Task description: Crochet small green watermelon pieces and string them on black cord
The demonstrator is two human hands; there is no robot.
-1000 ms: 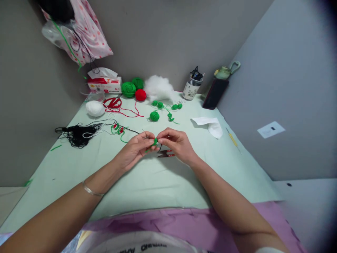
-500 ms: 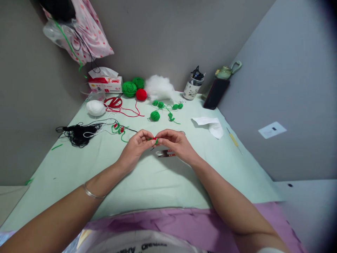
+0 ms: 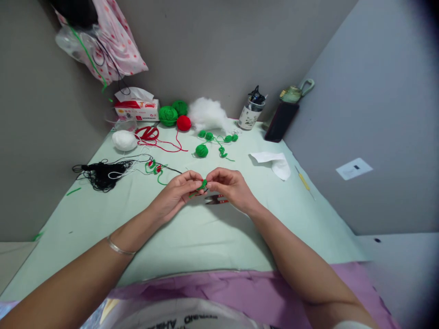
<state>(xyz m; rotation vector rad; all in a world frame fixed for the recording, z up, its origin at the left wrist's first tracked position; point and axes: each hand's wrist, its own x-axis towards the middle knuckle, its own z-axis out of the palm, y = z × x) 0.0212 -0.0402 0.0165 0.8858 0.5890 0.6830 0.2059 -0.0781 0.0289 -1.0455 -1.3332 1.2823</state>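
Observation:
Between my two hands is a small green and red crocheted piece (image 3: 203, 184), its green side facing up. My left hand (image 3: 183, 189) pinches its left edge with thumb and forefinger, and a green yarn end hangs below. At the right edge, my right hand (image 3: 229, 186) closes thumb and fingertips on the same piece; the exact grip is partly hidden. A dark strand runs from my left hand back to the black yarn (image 3: 106, 175). Under my right hand lie thread snips (image 3: 215, 199) with orange-red handles. Small red-and-green crocheted pieces (image 3: 156, 167) lie to the left.
Along the back stand a tissue box (image 3: 137, 111), green yarn balls (image 3: 168, 116), a red ball (image 3: 184, 123), white stuffing (image 3: 208, 114), a pen cup (image 3: 251, 114) and a phone (image 3: 282, 121). A crochet hook (image 3: 304, 181) and a white tissue (image 3: 274, 163) lie right.
The crocheted piece has been turned, showing more green and less red, with a green tail now visible below. My left hand has tilted slightly; the fingers of both hands have shifted a little.

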